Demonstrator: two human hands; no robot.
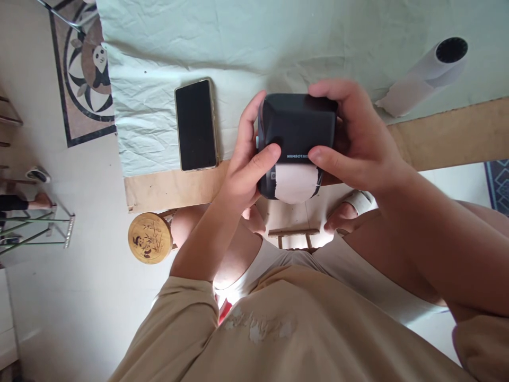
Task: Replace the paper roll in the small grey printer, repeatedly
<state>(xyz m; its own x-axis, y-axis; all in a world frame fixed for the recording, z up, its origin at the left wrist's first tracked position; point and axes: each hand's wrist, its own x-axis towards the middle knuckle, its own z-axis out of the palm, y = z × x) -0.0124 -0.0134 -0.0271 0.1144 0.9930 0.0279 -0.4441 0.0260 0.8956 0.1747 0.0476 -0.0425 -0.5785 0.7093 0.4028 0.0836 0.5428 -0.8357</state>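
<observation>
Between both hands I hold a black label printer [300,124] marked NIIMBOT, raised near the table's front edge. White paper [296,183] sticks out from its near side and curls downward. My left hand [250,154] grips the printer's left side, the thumb lying on its top face. On the opposite side my right hand [358,138] is wrapped round the right edge, its thumb beside the lettering. The fingers under the printer are hidden. To the left lies a phone [195,124] with a dark screen and a clear case.
A roll of white paper [421,79] with a dark core lies at the right on the pale green tablecloth [238,42]. Bare wood [449,132] runs along the table's front edge. A round wooden stool [149,239] stands below left. Another person's foot [42,200] shows at far left.
</observation>
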